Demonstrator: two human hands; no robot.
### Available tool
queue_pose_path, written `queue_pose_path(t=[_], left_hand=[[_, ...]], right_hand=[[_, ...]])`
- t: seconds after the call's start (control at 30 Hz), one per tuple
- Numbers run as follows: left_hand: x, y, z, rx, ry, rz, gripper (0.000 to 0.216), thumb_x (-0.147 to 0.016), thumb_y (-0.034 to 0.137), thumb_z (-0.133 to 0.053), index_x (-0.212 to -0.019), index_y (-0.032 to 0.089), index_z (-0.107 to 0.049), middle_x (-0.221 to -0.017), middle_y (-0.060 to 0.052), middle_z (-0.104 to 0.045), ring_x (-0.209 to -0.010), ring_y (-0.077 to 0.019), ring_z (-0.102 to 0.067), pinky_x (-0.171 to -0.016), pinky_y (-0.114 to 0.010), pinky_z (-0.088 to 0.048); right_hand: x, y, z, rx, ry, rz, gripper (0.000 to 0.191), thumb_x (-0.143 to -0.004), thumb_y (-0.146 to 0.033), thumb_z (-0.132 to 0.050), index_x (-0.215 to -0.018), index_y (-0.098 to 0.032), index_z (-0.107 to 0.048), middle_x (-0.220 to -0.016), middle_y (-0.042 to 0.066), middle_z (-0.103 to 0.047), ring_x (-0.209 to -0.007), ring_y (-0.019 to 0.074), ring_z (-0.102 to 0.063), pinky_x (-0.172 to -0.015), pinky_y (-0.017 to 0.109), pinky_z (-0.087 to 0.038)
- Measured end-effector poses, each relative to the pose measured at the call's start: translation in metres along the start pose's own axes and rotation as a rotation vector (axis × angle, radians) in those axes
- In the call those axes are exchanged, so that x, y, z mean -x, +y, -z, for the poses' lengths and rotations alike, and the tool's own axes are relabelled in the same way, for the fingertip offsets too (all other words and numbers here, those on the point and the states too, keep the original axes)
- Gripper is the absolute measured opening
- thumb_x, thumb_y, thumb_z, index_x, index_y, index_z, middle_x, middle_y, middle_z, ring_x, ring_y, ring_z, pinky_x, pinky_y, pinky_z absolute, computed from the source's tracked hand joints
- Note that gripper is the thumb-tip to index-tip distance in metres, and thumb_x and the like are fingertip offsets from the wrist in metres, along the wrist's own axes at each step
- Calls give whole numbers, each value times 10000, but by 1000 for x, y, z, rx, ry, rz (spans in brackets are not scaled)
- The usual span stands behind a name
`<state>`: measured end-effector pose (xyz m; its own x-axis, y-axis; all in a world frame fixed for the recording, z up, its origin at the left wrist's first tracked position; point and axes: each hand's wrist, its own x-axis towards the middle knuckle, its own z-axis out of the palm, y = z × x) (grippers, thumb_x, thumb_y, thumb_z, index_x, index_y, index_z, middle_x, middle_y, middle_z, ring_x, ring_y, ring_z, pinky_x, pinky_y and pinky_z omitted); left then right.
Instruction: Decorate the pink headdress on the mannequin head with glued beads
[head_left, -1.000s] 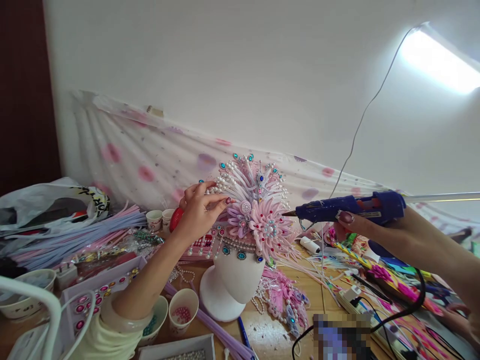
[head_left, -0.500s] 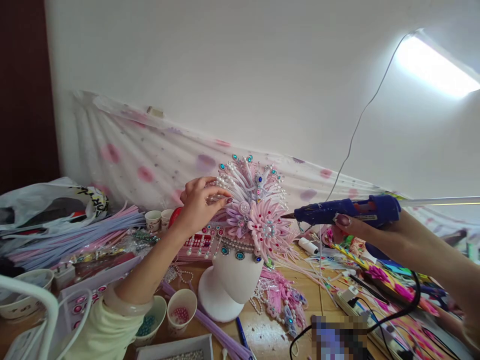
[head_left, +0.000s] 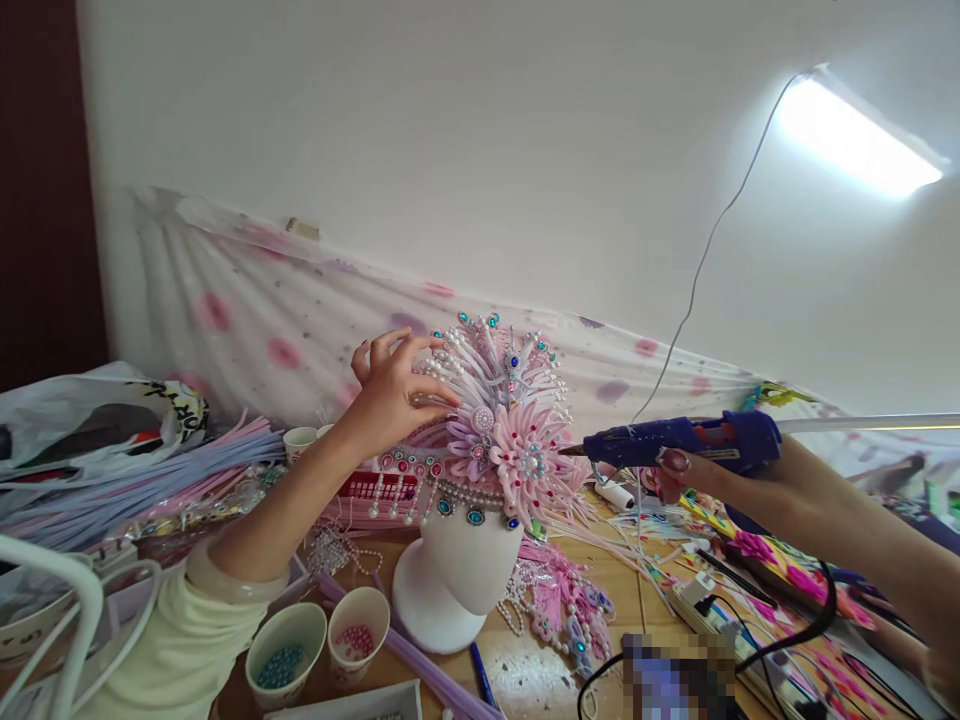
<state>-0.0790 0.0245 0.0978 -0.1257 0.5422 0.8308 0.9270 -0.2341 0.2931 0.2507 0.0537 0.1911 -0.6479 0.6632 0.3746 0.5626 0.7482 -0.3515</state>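
Note:
On a white foam mannequin head (head_left: pixel 469 560) sits a pink and lilac headdress (head_left: pixel 499 375) with pearls, gems and fabric flowers. My left hand (head_left: pixel 394 385) is at the headdress's left side, thumb and fingers apart, fingertips close to the pearl sprays. Whether they touch, I cannot tell. My right hand (head_left: pixel 720 480) is wrapped round a blue hot glue gun (head_left: pixel 675 440) with a clear glue stick (head_left: pixel 862 424) in its back. The gun's nozzle points left, close to the big pink flower (head_left: pixel 534 455); contact there is unclear.
Paper cups of teal beads (head_left: pixel 281 665) and pink beads (head_left: pixel 356 640) stand in front at left. Bundled lilac strips (head_left: pixel 165 490) lie farther left. A pink tassel ornament (head_left: pixel 562 590) rests right of the head. At right lie a power strip (head_left: pixel 720 625) and loose cords.
My left hand has opened wider, its fingers lifting from the headdress while the thumb stays near the lilac flower. The glue gun remains by the pink flower; the whole view has shifted slightly.

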Motion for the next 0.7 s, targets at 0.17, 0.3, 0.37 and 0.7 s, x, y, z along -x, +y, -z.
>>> queue_pose_path(t=[0.17, 0.3, 0.37, 0.7], left_hand=[[-5, 0, 0, 17, -40, -13, 121, -731, 223, -863, -712, 330, -812, -1425, -11, -589, -1398, -382, -365, -1160, -641, -165], [-6, 1, 2, 6, -68, -19, 103, -744, 239, -848, -726, 336, -818, -1452, -15, -564, -1419, -385, -332, -1166, -645, -154], [-8, 1, 2, 4, -81, -18, 94, -753, 250, -841, -710, 330, -817, -1461, -16, -559, -1423, -380, -323, -1168, -645, -153], [-8, -3, 3, -5, -83, -54, 110, -762, 244, -839, -698, 331, -814, -1446, -3, -579, -1421, -376, -322, -1169, -668, -134]], right_hand=[[-1, 11, 0, -3, 12, 60, 522, -822, -744, -583, -608, -283, -703, -590, 26, -690, -556, 197, -618, -486, 308, -432], [1, 5, -1, -16, 14, 32, 485, -825, -735, -595, -639, -302, -711, -618, 7, -701, -605, 190, -630, -545, 307, -448], [2, 3, -2, -19, 28, -11, 499, -810, -759, -595, -636, -304, -705, -628, 1, -698, -629, 191, -635, -584, 316, -453], [3, 14, -1, 24, 0, -25, 548, -799, -785, -572, -610, -287, -701, -621, 18, -690, -572, 191, -595, -515, 313, -402]])
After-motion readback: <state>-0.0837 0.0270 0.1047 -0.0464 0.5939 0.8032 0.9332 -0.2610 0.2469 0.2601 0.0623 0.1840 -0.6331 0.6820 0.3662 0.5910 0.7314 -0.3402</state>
